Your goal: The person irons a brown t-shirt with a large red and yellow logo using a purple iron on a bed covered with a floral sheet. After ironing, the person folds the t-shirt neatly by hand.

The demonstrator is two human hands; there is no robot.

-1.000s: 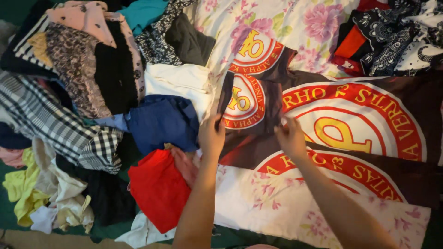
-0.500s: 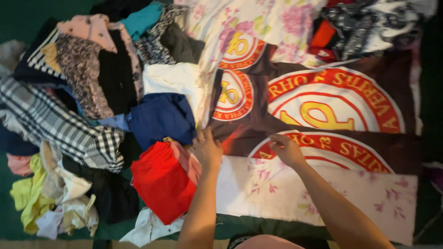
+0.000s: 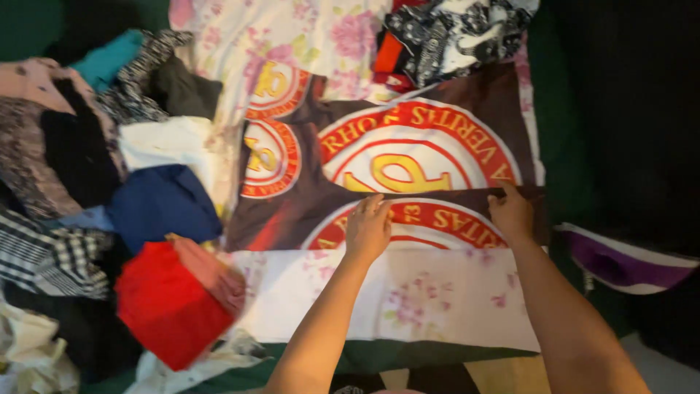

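Note:
A dark brown cloth (image 3: 306, 211) with large red and yellow round emblems lies spread flat over a white flowered sheet (image 3: 430, 299). My left hand (image 3: 368, 230) rests palm down on a folded edge of the brown cloth, fingers together and flat. My right hand (image 3: 510, 213) presses on the same folded edge further right, near the cloth's right border, fingers curled over the fold. Both forearms reach in from the bottom of the view.
A heap of clothes fills the left: a red folded piece (image 3: 171, 303), a navy garment (image 3: 160, 204), a white one (image 3: 164, 142), a checked shirt (image 3: 47, 255). A black-and-white patterned garment (image 3: 456, 33) lies at the top. A purple and white object (image 3: 627, 263) sits at the right.
Both hands have slid to the right along the brown cloth's fold, and the view has shifted right with them. The right hand now sits near the cloth's right border.

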